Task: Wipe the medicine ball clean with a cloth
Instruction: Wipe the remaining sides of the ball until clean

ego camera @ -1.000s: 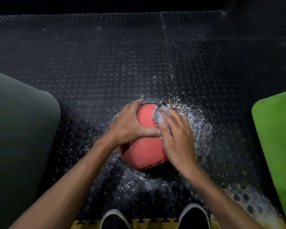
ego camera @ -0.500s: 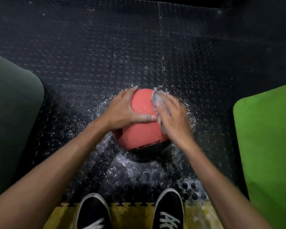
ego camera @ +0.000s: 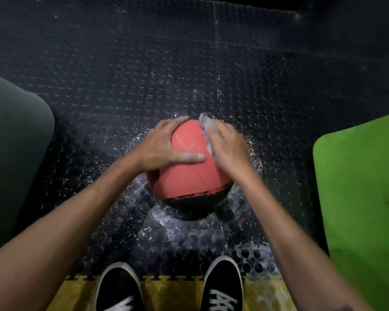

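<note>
Since half a second back: right hand [ego camera: 228, 147] has slid further round the ball's right shoulder, cloth with it; left hand [ego camera: 164, 149] hasn't shifted on the ball.

Medicine ball [ego camera: 189, 173] sits on the black studded floor mat [ego camera: 121, 75], centre of view, just ahead of the shoes. Upper part is coral red with a matte look, lower band black, a stitched seam between them. Faint light streaks cross the red panel.

Left hand is spread flat over the ball's upper left, fingers straight, thumb laid across the front face, pressing not gripping. Right hand lies on the upper right with the grey cloth [ego camera: 206, 124] pinned under its fingers; cloth pokes out past the fingertips at the ball's top edge. That hand is motion-blurred, so finger curl is hard to read; looks flat-ish on the cloth.

White speckle and wet-looking smears ring the ball on the mat, densest at near side and right.

Room: open mat beyond the ball and to both sides. Dark green pad [ego camera: 14, 153] bounds the left, well apart from the ball. Bright green pad [ego camera: 359, 198] bounds the right, also apart. Yellow interlocking tile edge [ego camera: 177, 292] at the near side, under two black shoes [ego camera: 119, 288] with white laces.
</note>
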